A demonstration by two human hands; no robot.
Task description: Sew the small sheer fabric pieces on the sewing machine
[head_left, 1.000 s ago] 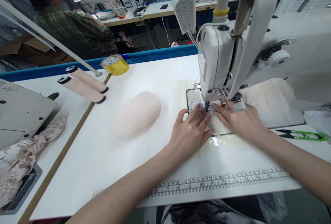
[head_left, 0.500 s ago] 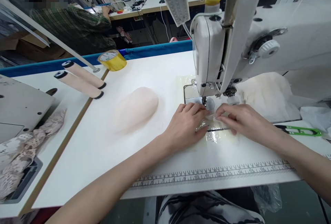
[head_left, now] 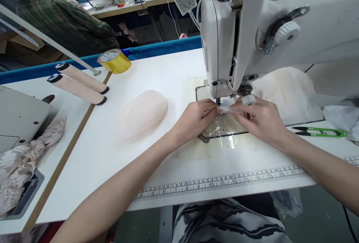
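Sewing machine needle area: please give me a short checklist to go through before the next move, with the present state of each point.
1. Left hand pinches the small sheer piece: ok.
2. Right hand pinches its other end: ok.
3. Piece lies flat under the needle: not ok, it is held raised.
4. Fingers clear of the needle: cannot tell, they are close.
5. Green snips lie apart on the table: ok.
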